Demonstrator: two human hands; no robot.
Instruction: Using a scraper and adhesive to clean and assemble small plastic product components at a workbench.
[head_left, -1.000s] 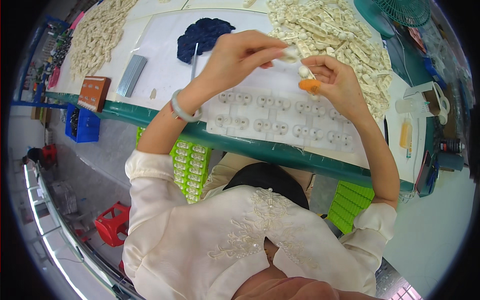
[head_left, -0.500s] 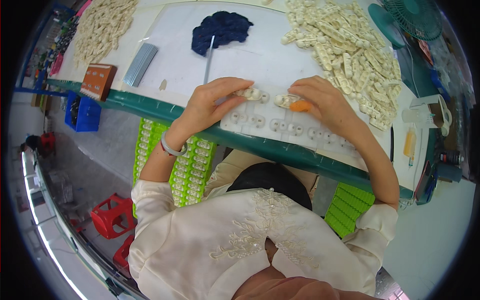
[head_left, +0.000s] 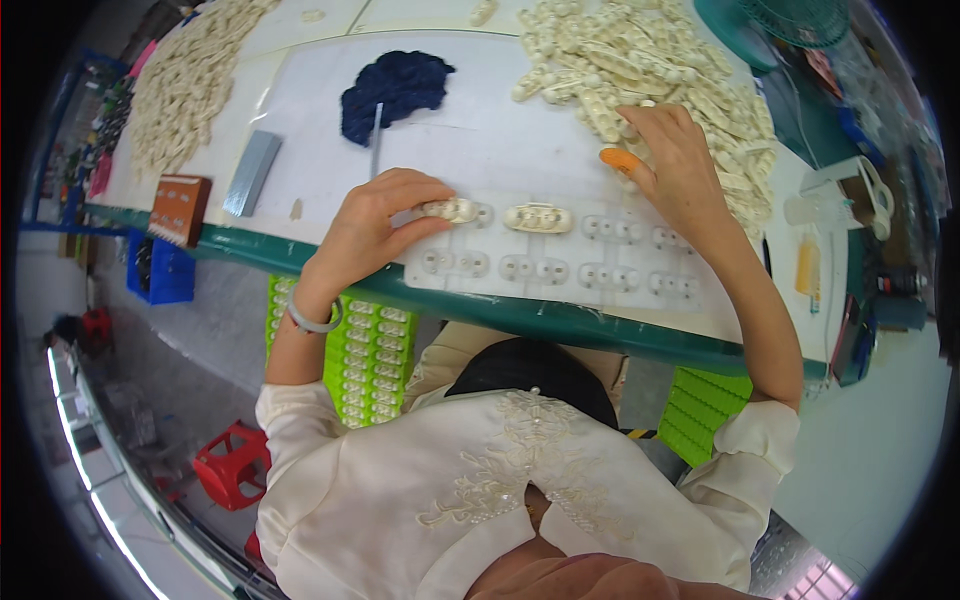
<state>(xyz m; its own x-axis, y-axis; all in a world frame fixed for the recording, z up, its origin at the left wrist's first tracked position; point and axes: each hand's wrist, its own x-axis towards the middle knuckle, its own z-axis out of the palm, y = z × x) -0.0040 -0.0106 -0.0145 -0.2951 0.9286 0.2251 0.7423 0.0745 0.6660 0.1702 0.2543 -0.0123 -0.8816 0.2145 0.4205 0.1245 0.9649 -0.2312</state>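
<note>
My left hand (head_left: 385,218) pinches an oblong cream plastic piece (head_left: 455,209) at the far left slot of a clear jig (head_left: 560,290) with two rows of oblong seats. A second cream piece (head_left: 538,218) sits in the seat beside it. The other seats show small dark spots and no cream piece. My right hand (head_left: 680,165) is at the near edge of a heap of cream plastic pieces (head_left: 650,50), thumb and forefinger apart with a gap between them. An orange finger cot (head_left: 621,161) covers the thumb. The fingertips partly hide what they touch.
A navy cloth (head_left: 395,95) with a thin rod (head_left: 377,140) lies beyond the jig. At left are a grey block (head_left: 253,173), a brown block (head_left: 180,210) and another cream heap (head_left: 190,90). A green fan (head_left: 790,20) and white container (head_left: 835,205) stand right. Green trays (head_left: 375,350) lie below.
My right hand has left the cream piece in the second seat and moved up to the heap. My left hand stays on its piece. The whole view has shifted somewhat.
</note>
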